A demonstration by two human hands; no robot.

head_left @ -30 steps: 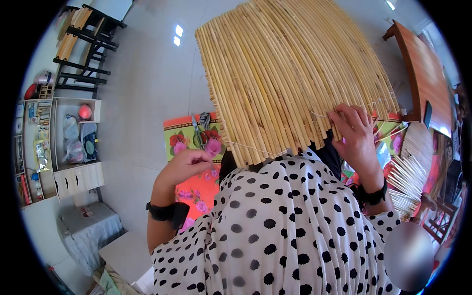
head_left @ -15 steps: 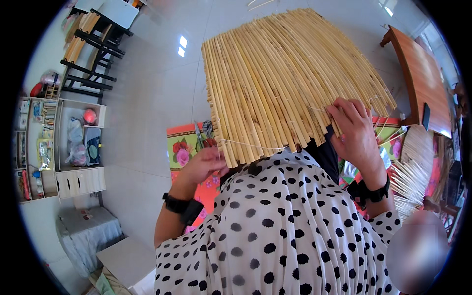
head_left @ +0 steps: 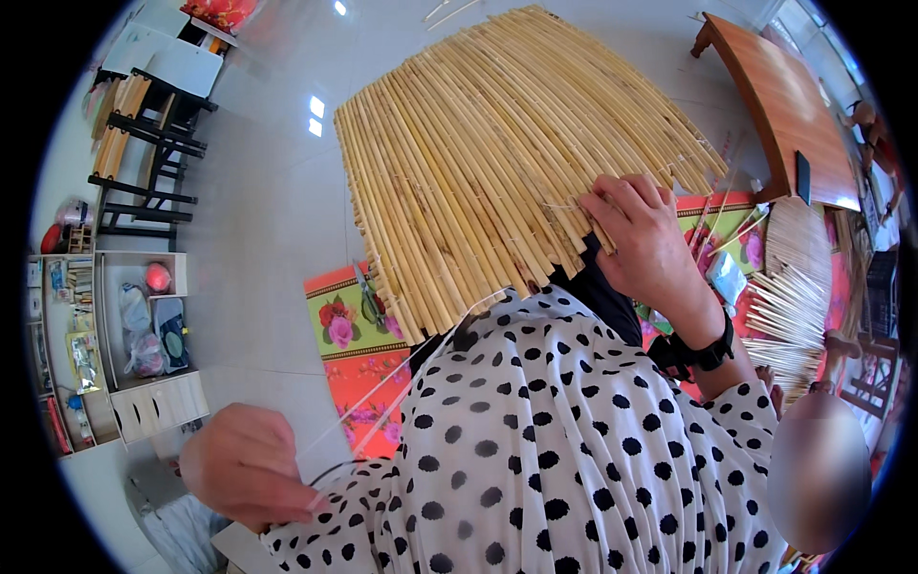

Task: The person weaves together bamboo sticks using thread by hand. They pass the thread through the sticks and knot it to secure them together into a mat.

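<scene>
A mat of pale yellow reed sticks (head_left: 449, 182) spans my upper middle view, its near edge over my lap. My right hand (head_left: 631, 239) grips that edge with bent fingers, near a short loose thread. My left hand (head_left: 249, 464) is closed on a thin white string (head_left: 381, 385), which runs taut down-left from the mat's lower edge, across the polka-dot shirt. Scissors (head_left: 368, 298) lie partly behind the mat's left edge on a floral sheet (head_left: 335, 378). What lies inside my left fingers is mostly hidden.
A wooden table (head_left: 775, 105) stands upper right. Loose pale sticks (head_left: 784, 316) and a clear packet (head_left: 727, 273) lie at right, where another person (head_left: 822, 478) is partly visible. Folded black-framed furniture (head_left: 143, 163) and shelves (head_left: 153, 325) line the left. Grey tiled floor (head_left: 249, 258) lies between.
My left hand has moved from the mat's near edge far down and left, drawing the string out long. The mat and my right hand have shifted leftward in view.
</scene>
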